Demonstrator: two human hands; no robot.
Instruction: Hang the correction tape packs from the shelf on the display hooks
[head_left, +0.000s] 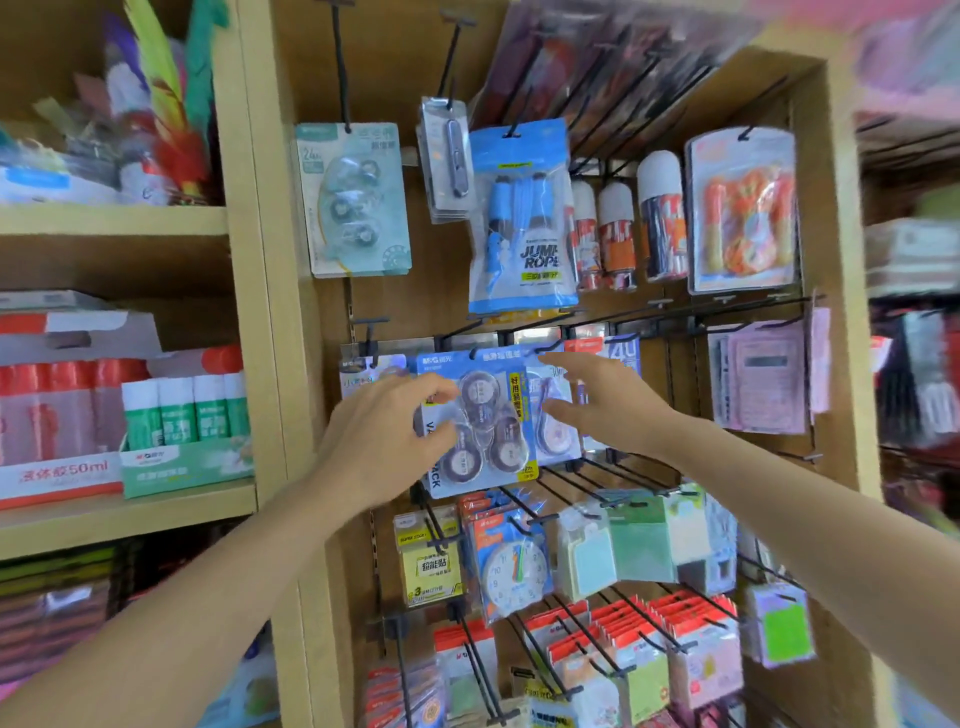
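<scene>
Correction tape pack (480, 421) at frame centre on the display hooks (550, 347): blue card, four clear round dispensers, "M&G" on its header. Jump rope bag (522, 218) at 12 o'clock, reads "JUMP ROPE". Glue box (62, 475) at 9 o'clock, "50ml". Left hand (384, 441) pinches the pack's left edge. Right hand (602, 400) spread, fingers loose, at the pack's right edge.

wooden shelf (130, 512) | glue-stick box (182, 467) | liquid-glue box (57, 478) side by side
</scene>
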